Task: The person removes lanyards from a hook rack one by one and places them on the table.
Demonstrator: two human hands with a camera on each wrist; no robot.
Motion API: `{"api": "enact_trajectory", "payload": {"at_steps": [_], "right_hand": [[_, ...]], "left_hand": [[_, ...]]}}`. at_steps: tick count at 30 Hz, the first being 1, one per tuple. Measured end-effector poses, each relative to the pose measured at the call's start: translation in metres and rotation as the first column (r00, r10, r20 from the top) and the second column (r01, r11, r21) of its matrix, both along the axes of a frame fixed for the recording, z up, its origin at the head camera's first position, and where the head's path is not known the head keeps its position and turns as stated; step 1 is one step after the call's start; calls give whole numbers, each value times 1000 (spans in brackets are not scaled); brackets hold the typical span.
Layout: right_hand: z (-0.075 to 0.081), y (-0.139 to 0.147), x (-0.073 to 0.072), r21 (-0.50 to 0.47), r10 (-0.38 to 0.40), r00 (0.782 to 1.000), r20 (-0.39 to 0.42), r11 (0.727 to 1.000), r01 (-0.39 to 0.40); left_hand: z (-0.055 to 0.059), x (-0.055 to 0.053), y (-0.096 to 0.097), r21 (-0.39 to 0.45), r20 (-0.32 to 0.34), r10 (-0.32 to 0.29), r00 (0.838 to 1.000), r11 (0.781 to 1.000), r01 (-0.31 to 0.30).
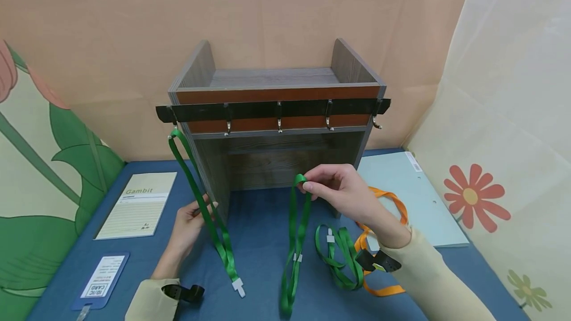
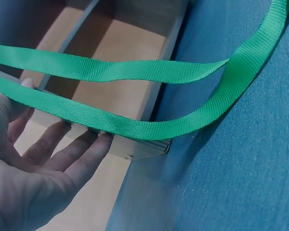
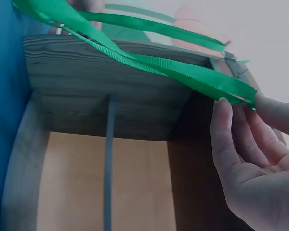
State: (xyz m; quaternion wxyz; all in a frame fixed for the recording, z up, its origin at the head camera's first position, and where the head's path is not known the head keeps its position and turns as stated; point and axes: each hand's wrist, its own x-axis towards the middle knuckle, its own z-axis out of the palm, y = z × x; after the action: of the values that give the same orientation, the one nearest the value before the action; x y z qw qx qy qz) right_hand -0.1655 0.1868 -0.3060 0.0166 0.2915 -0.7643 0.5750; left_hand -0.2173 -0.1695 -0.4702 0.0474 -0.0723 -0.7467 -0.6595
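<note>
A green lanyard (image 1: 196, 187) hangs in a loop from the leftmost hook of the black hook rail (image 1: 254, 111), its white clip dangling at the bottom. Behind its straps, my left hand (image 1: 189, 222) has its fingers, fairly straight, against the edge of the grey wooden shelf's side panel (image 2: 135, 147). My right hand (image 1: 341, 189) pinches the top of a second green lanyard (image 1: 292, 241) between thumb and fingertips, before the shelf opening. The doubled strap hangs down from there. The rail's other hooks hold nothing.
A bundled green lanyard (image 1: 343, 256) and an orange lanyard (image 1: 385, 291) lie on the blue cloth, partly under my right forearm. A pale blue folder (image 1: 419, 202) lies at the right. At the left are a Gambit notepad (image 1: 138, 207) and a blue ID card holder (image 1: 101, 281).
</note>
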Motion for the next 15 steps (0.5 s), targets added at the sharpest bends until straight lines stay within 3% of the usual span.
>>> {"api": "enact_trajectory", "payload": {"at_steps": [8, 15], "right_hand": [[-19, 1, -5, 73, -14, 999, 39, 997, 11], [-33, 2, -5, 142, -26, 999, 26, 990, 22]], "left_hand": [[0, 0, 0, 8, -3, 1, 1000, 1000, -1], [1, 0, 1, 3, 4, -1, 1000, 1000, 1]]}}
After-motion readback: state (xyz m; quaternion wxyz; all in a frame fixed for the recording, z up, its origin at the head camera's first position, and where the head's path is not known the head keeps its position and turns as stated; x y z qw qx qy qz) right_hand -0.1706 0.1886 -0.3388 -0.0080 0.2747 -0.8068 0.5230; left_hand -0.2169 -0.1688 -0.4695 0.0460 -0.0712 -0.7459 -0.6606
